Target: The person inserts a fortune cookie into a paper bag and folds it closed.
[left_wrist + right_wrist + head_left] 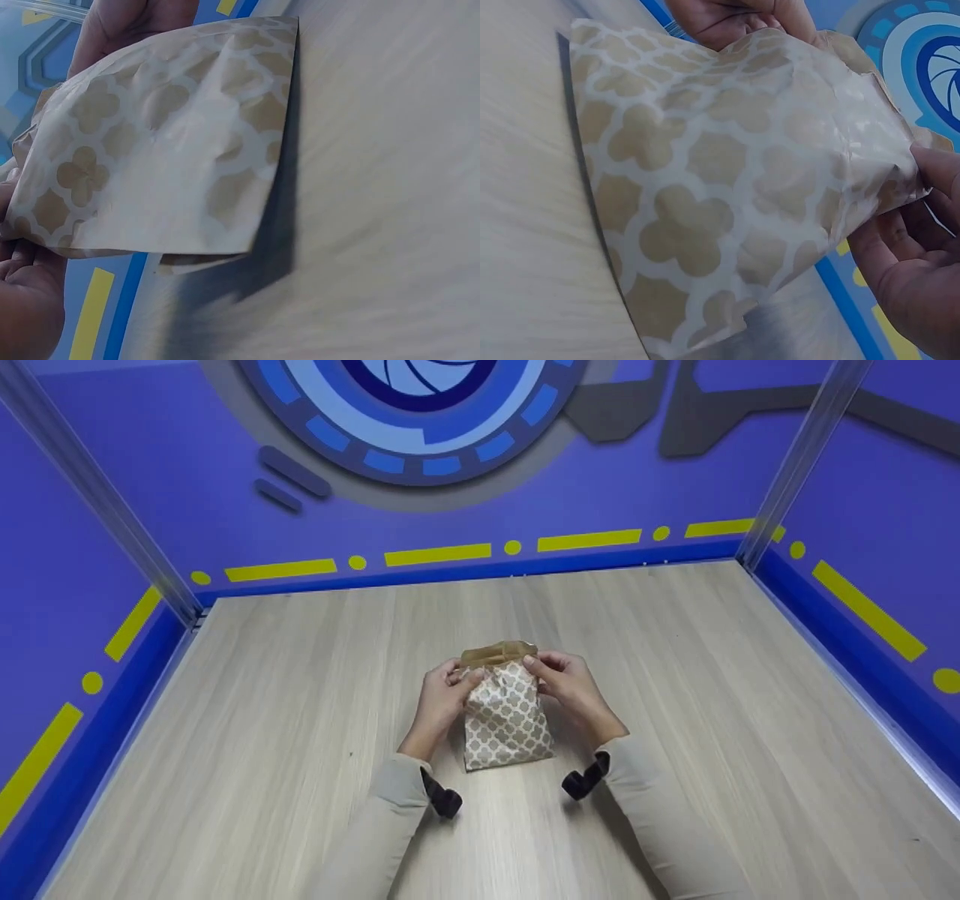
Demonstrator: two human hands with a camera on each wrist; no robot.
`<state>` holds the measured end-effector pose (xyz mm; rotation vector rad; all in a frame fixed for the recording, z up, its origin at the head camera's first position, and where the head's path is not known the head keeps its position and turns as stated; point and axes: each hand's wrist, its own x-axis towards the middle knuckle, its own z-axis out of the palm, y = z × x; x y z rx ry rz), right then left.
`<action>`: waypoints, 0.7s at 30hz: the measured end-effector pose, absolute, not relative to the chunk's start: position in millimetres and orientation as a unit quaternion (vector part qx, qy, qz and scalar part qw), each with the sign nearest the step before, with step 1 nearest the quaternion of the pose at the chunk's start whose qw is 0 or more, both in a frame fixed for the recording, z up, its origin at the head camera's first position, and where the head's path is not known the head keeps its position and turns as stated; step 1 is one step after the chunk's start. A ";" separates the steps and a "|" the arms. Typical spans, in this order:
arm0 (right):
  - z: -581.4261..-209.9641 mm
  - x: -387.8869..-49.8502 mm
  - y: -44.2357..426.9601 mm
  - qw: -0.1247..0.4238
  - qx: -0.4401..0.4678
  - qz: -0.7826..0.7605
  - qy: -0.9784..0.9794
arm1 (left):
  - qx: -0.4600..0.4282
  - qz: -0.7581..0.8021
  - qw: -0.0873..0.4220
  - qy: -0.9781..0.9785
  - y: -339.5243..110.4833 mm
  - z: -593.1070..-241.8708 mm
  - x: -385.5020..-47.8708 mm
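Note:
A paper bag (508, 720) with a tan-and-white quatrefoil pattern stands near the middle of the table, its brown inner side showing at the top rim. My left hand (442, 701) pinches the bag's upper left edge, thumb on the front. At the upper right edge, my right hand (574, 686) pinches it the same way. The left wrist view shows the patterned paper bag (165, 150) close up, with a shadow under its bottom edge. Creases run across the paper bag (720, 161) near its top in the right wrist view. What is inside is hidden.
The wood-grain table (262, 735) spreads out around the bag. Blue panels (450, 525) with yellow markings enclose its back and sides, with metal posts at the rear corners. Black straps (442, 797) hang from both wrists.

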<state>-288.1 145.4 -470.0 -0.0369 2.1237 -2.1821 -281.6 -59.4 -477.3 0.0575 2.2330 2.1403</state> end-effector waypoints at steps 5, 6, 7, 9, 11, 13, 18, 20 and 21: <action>-471.5 -290.1 147.4 0.036 -0.023 -0.710 0.703 | 0.021 0.683 0.023 0.729 -62.1 -477.5 -282.7; -471.9 -290.7 148.1 0.033 -0.024 -0.708 0.705 | 0.025 0.680 0.023 0.732 -62.7 -477.4 -283.1; -472.0 -291.4 148.7 0.030 -0.026 -0.707 0.706 | 0.030 0.679 0.023 0.733 -63.2 -477.2 -283.4; -472.0 -292.5 150.3 0.027 -0.030 -0.704 0.709 | 0.038 0.681 0.023 0.731 -64.2 -477.0 -284.2; -471.7 -293.4 151.9 0.024 -0.032 -0.702 0.711 | 0.049 0.689 0.028 0.723 -65.3 -477.1 -284.9; -471.4 -293.9 154.1 0.024 -0.040 -0.699 0.713 | 0.057 0.695 0.033 0.716 -66.4 -477.6 -285.7; -472.3 -294.3 160.4 0.029 -0.063 -0.679 0.731 | 0.071 0.722 0.057 0.686 -69.5 -479.7 -287.7; -472.0 -294.1 162.7 0.035 -0.072 -0.669 0.739 | 0.077 0.733 0.071 0.672 -70.9 -480.1 -288.2; -471.7 -294.2 164.0 0.039 -0.078 -0.665 0.742 | 0.080 0.736 0.079 0.668 -71.7 -479.8 -288.2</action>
